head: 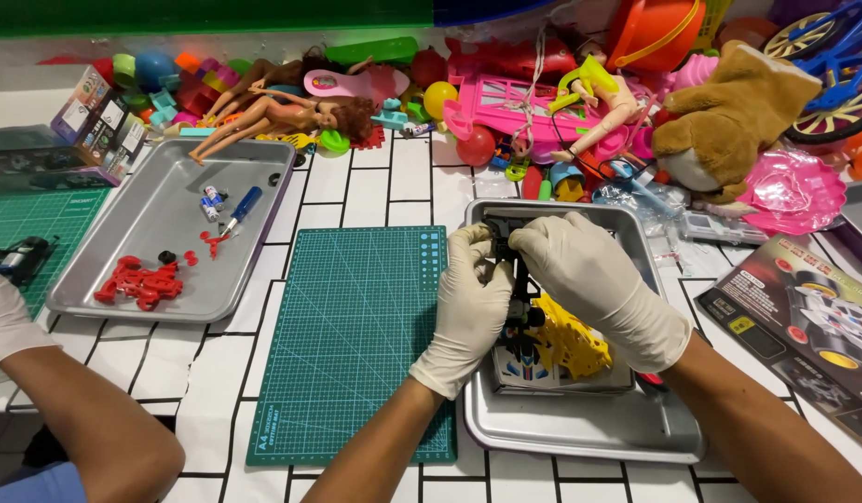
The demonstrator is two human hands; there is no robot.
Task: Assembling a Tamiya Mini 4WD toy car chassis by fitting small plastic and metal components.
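Over the near-right metal tray, my white-gloved left hand and right hand both pinch a black plastic model frame (yellow parts sprue lying unclipped below), assembly seemingly early, most pieces unattached.

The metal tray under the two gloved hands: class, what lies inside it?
Inside the metal tray lie yellow plastic parts on a printed sheet. Left hand and right hand grip a black part, hiding whatever lies beneath them.
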